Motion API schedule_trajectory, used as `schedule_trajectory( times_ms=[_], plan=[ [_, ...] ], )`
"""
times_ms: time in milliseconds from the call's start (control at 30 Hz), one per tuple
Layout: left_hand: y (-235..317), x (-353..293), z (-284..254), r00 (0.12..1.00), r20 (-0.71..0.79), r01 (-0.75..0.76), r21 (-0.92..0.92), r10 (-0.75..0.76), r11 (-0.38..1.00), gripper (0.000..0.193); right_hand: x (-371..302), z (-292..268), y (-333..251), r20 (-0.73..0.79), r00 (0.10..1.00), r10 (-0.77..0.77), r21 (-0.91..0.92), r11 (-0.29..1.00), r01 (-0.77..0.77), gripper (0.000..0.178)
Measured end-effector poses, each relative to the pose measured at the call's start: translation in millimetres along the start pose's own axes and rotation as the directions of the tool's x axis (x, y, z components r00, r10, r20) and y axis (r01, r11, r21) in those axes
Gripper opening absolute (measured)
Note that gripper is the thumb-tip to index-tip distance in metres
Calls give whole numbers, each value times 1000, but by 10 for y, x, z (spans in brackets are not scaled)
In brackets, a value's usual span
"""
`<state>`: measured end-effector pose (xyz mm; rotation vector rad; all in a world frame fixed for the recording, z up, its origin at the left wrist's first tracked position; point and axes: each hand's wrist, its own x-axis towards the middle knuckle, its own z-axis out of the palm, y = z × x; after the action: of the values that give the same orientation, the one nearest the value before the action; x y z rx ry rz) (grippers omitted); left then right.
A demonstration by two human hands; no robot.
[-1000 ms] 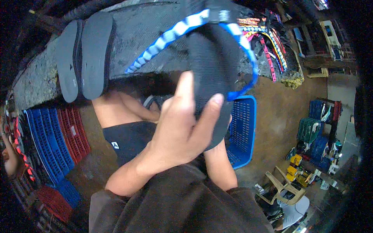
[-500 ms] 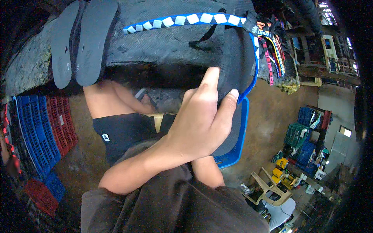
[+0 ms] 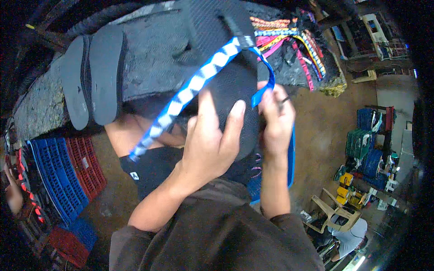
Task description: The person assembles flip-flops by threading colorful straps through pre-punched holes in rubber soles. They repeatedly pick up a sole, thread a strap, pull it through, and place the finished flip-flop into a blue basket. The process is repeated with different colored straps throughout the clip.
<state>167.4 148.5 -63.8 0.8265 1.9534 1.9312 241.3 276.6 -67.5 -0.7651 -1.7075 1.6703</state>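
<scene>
A black sandal sole [image 3: 244,83] with a textured face is held up in front of me. My left hand [image 3: 209,142] grips its lower part, index finger and thumb lying on the near face and the other fingers partly hidden. A blue strap with white and black patches [image 3: 196,84] runs across the sole through a dark loop; its long end hangs to the lower left, slightly blurred. At the sole's right edge, my right hand [image 3: 278,124] pinches the short blue end of this strap between thumb and fingers, and a dark ring shows on one finger.
Two grey soles [image 3: 107,74] lie side by side on the dark worktop [image 3: 149,63]. Colourful straps [image 3: 300,45] are heaped at its right end. Blue crates [image 3: 56,176] and red crates [image 3: 86,165] stand left. A blue basket [image 3: 291,158] is beyond my right forearm; a tan chair [image 3: 334,210] stands lower right.
The sole has swung left and turned its flat face toward me, and the strap's long end now slants down-left. My right hand, mostly hidden before, has appeared at the right holding the strap's short end.
</scene>
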Motion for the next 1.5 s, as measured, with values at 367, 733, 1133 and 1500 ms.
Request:
schedule_trajectory(
  times_ms=[367, 733, 1133, 1500],
  plan=[
    [65, 699, -710, 966, 247, -134, 732, -77, 668, 43, -199, -178, 189, 80, 994, 73, 102, 991, -81, 13],
    [-454, 57, -639, 950, 76, 309, -367, -303, 877, 56, -254, 75, 217, 198, 973, 118, 175, 973, -153, 17],
    [-1280, 18, -609, 804, 139, 552, -537, -578, 638, 20, -464, 189, 286, 441, 882, -165, -407, 839, 361, 43],
    [-1290, -46, -488, 814, -11, 501, -494, -581, 710, 15, -604, 435, 426, 369, 919, 142, -658, 738, 151, 39]
  ],
)
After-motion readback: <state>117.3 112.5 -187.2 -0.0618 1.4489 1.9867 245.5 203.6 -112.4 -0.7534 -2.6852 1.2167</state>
